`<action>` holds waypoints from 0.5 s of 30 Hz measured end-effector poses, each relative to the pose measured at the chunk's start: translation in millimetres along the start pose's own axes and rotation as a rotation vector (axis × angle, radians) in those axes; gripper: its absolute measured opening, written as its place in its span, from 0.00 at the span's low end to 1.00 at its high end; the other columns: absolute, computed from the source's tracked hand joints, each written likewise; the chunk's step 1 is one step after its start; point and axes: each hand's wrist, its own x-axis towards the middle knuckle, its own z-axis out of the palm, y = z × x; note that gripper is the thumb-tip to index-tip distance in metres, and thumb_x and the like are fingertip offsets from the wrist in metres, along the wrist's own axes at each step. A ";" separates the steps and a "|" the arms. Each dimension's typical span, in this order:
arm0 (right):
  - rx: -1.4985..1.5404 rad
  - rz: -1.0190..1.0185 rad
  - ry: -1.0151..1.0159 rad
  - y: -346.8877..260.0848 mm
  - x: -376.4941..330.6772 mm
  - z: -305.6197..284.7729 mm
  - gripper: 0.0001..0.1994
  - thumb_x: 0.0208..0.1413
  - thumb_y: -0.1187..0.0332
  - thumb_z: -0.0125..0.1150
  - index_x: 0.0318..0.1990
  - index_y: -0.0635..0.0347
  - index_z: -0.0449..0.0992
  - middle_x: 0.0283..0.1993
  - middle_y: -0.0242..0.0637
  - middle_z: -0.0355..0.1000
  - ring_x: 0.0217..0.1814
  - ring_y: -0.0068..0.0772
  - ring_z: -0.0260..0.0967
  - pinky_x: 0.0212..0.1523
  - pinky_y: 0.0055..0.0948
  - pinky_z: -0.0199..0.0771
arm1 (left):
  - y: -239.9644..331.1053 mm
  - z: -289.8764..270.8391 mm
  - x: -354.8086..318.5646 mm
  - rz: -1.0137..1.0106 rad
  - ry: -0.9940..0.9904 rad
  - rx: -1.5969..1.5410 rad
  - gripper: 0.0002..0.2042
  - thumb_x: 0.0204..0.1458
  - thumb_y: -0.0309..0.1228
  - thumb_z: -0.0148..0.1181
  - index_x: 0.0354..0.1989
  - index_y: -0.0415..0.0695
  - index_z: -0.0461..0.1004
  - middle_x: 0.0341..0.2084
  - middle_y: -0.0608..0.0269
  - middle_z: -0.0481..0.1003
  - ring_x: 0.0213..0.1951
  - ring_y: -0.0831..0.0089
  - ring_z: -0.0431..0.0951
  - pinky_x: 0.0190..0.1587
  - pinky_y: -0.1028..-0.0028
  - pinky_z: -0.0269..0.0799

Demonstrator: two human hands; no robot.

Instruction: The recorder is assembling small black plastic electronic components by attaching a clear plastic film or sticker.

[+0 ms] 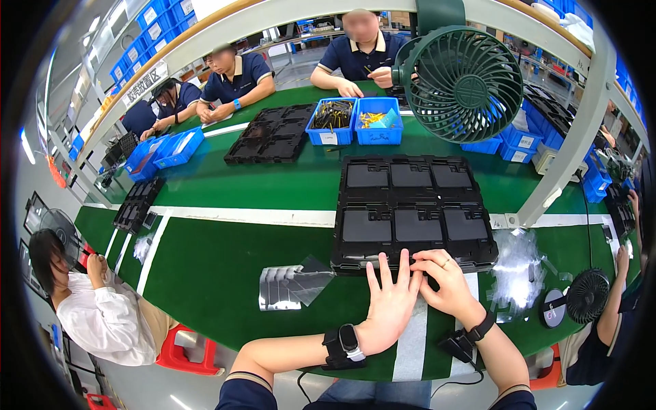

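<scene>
On the table (205, 253), the nearest tray (485, 257) lies behind and right of film sheets (280, 287), before two bins (379, 139).

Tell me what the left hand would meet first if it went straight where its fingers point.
Probably the black rectangular plastic tray; depth is unclear, so the left hand may touch it now.

1 near black tray (414, 198); 6 compartments (418, 229); 3 fans (471, 92)

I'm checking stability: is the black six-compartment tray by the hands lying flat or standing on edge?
Flat: the six-compartment tray lies on the green tabletop, all six compartments facing up.
</scene>
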 end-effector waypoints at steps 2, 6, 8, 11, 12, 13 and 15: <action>-0.001 0.001 0.004 -0.1 0.1 0.6 0.14 0.37 0.78 0.58 0.36 0.60 0.73 0.43 0.38 0.69 0.44 0.41 0.67 0.44 0.35 0.69 | -1.3 -0.3 -0.1 0.015 0.001 0.013 0.23 0.50 0.32 0.52 0.55 0.43 0.61 0.61 0.48 0.51 0.59 0.34 0.52 0.52 0.39 0.58; 0.005 0.000 0.003 -0.9 1.0 0.9 0.13 0.37 0.78 0.58 0.36 0.60 0.73 0.43 0.38 0.69 0.44 0.41 0.67 0.44 0.35 0.69 | -2.0 -2.1 0.2 0.018 -0.027 -0.025 0.23 0.50 0.33 0.52 0.55 0.42 0.61 0.61 0.46 0.51 0.58 0.33 0.52 0.51 0.39 0.58; 0.005 -0.001 0.003 -0.9 1.1 0.6 0.13 0.37 0.78 0.58 0.36 0.60 0.73 0.43 0.38 0.69 0.44 0.41 0.67 0.44 0.35 0.69 | -1.5 -1.5 0.6 0.015 -0.026 -0.021 0.22 0.50 0.33 0.52 0.55 0.42 0.61 0.61 0.46 0.51 0.58 0.33 0.52 0.51 0.38 0.58; 0.000 0.008 -0.003 -0.9 0.8 -0.2 0.13 0.37 0.78 0.58 0.36 0.60 0.73 0.43 0.38 0.69 0.44 0.42 0.67 0.44 0.35 0.69 | -0.3 1.2 0.8 0.011 -0.003 -0.016 0.23 0.50 0.33 0.52 0.55 0.42 0.61 0.61 0.46 0.51 0.58 0.33 0.53 0.51 0.39 0.58; 0.002 0.006 -0.001 -0.7 0.4 -0.2 0.13 0.37 0.78 0.58 0.36 0.60 0.73 0.43 0.38 0.69 0.44 0.42 0.67 0.44 0.35 0.69 | -0.1 1.4 0.8 0.014 -0.003 -0.006 0.23 0.49 0.33 0.53 0.55 0.42 0.61 0.61 0.46 0.51 0.58 0.33 0.53 0.51 0.39 0.58; 0.004 0.004 0.002 -0.2 0.3 -0.5 0.13 0.37 0.78 0.58 0.36 0.60 0.73 0.43 0.38 0.69 0.44 0.42 0.67 0.44 0.35 0.69 | 0.1 1.5 1.2 0.018 -0.004 0.004 0.23 0.49 0.33 0.53 0.55 0.42 0.61 0.60 0.46 0.51 0.58 0.33 0.53 0.51 0.39 0.58; 0.001 0.000 0.004 -1.9 1.7 0.1 0.13 0.37 0.78 0.58 0.36 0.61 0.73 0.43 0.38 0.69 0.44 0.42 0.67 0.44 0.35 0.69 | -1.9 -0.4 0.4 0.022 -0.009 0.002 0.24 0.49 0.34 0.53 0.55 0.42 0.61 0.60 0.46 0.52 0.58 0.34 0.54 0.51 0.39 0.59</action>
